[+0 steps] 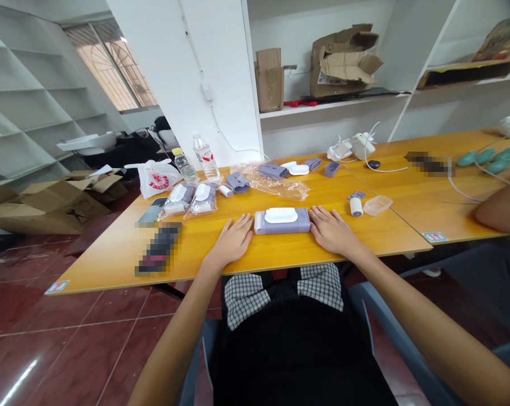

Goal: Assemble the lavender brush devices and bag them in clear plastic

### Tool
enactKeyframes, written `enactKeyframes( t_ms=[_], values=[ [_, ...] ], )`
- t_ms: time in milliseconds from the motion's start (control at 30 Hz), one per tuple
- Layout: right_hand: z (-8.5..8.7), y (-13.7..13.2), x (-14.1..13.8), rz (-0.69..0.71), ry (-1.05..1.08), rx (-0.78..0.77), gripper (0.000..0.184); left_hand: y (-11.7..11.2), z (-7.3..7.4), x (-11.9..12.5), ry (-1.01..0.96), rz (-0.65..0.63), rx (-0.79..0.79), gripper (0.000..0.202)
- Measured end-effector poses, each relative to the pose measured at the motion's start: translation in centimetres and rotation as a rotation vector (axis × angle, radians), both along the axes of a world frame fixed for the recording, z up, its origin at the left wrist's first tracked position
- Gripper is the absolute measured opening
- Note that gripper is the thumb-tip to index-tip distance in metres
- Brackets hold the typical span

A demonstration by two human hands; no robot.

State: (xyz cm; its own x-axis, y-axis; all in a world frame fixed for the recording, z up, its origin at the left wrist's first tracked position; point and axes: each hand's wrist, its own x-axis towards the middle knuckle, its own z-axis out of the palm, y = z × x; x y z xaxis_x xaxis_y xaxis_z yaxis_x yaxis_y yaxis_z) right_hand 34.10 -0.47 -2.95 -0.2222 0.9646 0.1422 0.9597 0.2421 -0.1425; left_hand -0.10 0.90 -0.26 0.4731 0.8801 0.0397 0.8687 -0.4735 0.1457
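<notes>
A lavender case (280, 228) lies lengthwise near the table's front edge, with a white brush piece (281, 215) with short bristles on top of it. My left hand (233, 241) rests flat on the wood by the case's left end, fingers stretched forward. On the other side, my right hand (331, 231) lies palm down with its fingers out, close against the right end. Whether the fingertips touch the case, I cannot tell. Neither hand holds anything.
Two bagged lavender-and-white sets (202, 198), a water bottle (206, 158) and loose lavender parts (274, 171) stand farther back on the table (221, 270). To the right are a white roller (356, 206) and a clear tray (378, 205). Another person's arm (502, 208) reaches in there.
</notes>
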Motion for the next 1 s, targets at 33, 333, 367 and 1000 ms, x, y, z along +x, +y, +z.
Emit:
enactKeyframes(
  t_ms=[33,333,367,1000],
  values=[
    [0.04,-0.01,-0.03,-0.004,-0.002,-0.003,0.066,0.01,0.03,0.01,0.001,0.000,-0.002,0.065],
    [0.16,0.11,-0.08,-0.004,-0.018,-0.027,0.068,-0.10,0.27,0.05,0.000,0.000,-0.005,0.064],
    [0.15,0.13,-0.09,-0.006,-0.018,-0.025,0.068,-0.12,0.29,0.04,0.000,0.001,-0.007,0.064],
    [-0.16,0.23,-0.03,0.009,-0.014,-0.006,0.067,-0.26,0.41,0.01,-0.018,-0.009,0.000,0.063]
  ],
)
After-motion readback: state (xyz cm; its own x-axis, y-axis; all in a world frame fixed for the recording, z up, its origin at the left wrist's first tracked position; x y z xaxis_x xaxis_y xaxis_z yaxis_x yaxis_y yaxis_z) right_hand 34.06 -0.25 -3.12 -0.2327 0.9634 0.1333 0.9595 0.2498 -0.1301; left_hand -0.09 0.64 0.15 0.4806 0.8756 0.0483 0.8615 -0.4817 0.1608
